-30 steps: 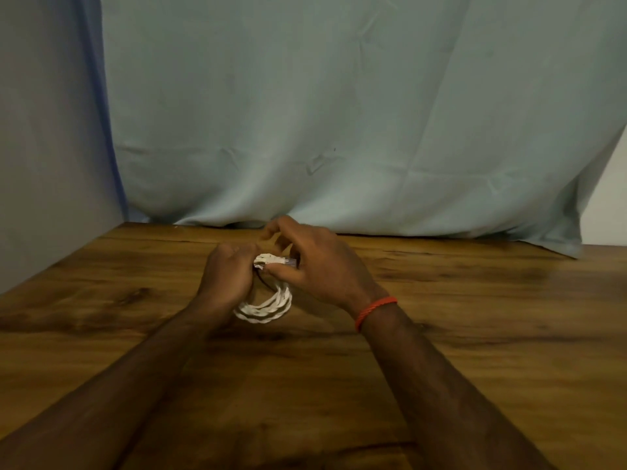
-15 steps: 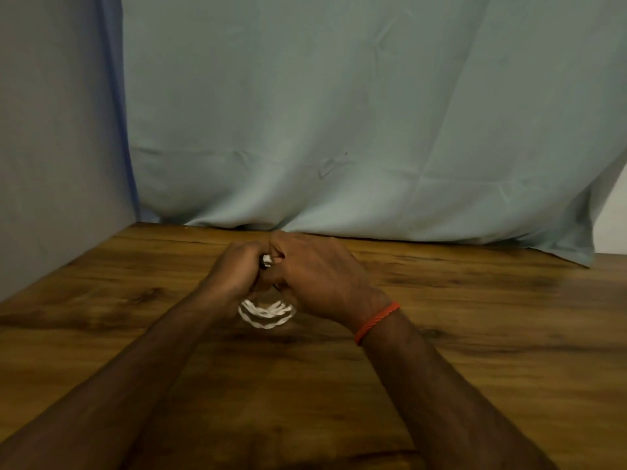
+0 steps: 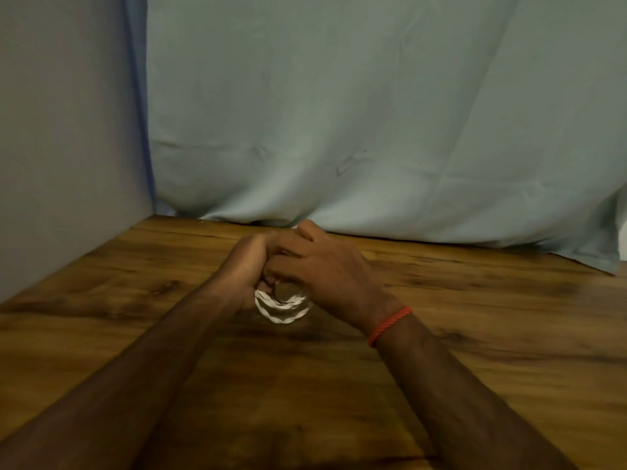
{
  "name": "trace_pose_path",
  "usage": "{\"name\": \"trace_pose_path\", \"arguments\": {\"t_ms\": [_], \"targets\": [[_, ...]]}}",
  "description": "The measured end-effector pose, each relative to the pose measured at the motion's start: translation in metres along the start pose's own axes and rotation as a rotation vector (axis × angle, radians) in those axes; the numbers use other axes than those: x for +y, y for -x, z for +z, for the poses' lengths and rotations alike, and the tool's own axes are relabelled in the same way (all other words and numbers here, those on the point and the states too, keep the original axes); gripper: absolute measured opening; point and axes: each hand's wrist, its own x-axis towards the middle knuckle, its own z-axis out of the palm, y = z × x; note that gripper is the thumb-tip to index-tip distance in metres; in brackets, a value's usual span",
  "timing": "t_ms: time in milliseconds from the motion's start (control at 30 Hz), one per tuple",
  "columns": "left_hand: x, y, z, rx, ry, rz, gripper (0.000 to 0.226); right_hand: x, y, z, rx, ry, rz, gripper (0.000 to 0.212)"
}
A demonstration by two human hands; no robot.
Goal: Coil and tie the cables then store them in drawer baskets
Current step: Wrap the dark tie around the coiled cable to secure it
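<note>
The white coiled cable (image 3: 283, 308) sits between the two hands, above the middle of the wooden table (image 3: 475, 334), towards its far edge. Only the lower arc of the coil shows: several white loops bunched together, curving below the hands. The rest of it is hidden behind the fingers. A dim shadow lies on the wood under it, but whether the coil touches the table or hangs just over it cannot be told.

The left hand (image 3: 242, 266) holds the coil from its left side, fingers curled round the loops and the back of the hand turned to the camera. The right hand (image 3: 325, 269) closes over the coil from the right and from above, its fingers bent down across the top and pressed against the left hand's knuckles. One fingertip (image 3: 281, 289) shows at the coil's opening; which hand it belongs to is unclear. The cable's ends and plugs are out of sight.

A red cord bracelet (image 3: 390, 325) circles the right wrist. Both bare forearms reach in from the near edge of the table.

Behind the table hangs a pale blue-green cloth backdrop (image 3: 339, 113), creased, its lower hem resting on the wood. A plain grey wall (image 3: 61, 130) stands on the left.
</note>
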Motion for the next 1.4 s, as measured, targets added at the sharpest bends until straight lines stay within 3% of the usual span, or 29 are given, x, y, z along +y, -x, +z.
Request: {"name": "trace_pose_path", "arguments": {"t_ms": [133, 300, 433, 600, 767, 833, 967, 1100, 1200, 1400], "targets": [[0.0, -0.009, -0.004, -0.012, -0.002, -0.046, 0.024, 0.003, 0.005, 0.005, 0.044, -0.466, 0.388, 0.004], [-0.004, -0.007, 0.002, -0.08, 0.156, -0.017, 0.019, -0.001, -0.001, 0.001, 0.288, -0.912, 0.747, 0.021], [-0.006, -0.005, 0.007, -0.133, 0.166, 0.163, 0.036, 0.009, -0.001, -0.003, 0.444, -1.113, 0.924, 0.015], [-0.011, -0.002, 0.011, -0.203, -0.075, 0.505, 0.022, 0.018, 0.003, -0.019, 0.492, -1.068, 0.999, 0.015], [-0.015, -0.006, 0.008, -0.15, -0.304, 0.679, 0.022, 0.019, 0.003, -0.028, 0.487, -0.951, 1.049, 0.011], [-0.017, -0.007, 0.008, -0.089, -0.314, 0.691, 0.025, 0.017, 0.004, -0.025, 0.472, -0.76, 0.984, 0.01], [-0.018, -0.004, 0.012, -0.059, -0.249, 0.718, 0.024, 0.015, 0.008, -0.024, 0.361, -0.122, 0.665, 0.012], [-0.018, -0.001, 0.013, -0.069, -0.252, 0.734, 0.025, 0.015, 0.009, -0.026, 0.243, 0.107, 0.523, 0.017], [-0.018, 0.002, 0.015, -0.075, -0.249, 0.739, 0.026, 0.017, 0.01, -0.026, 0.226, 0.118, 0.498, 0.021], [-0.018, 0.003, 0.015, -0.058, -0.293, 0.766, 0.026, 0.016, 0.008, -0.026, 0.207, -0.088, 0.588, 0.027]]}}
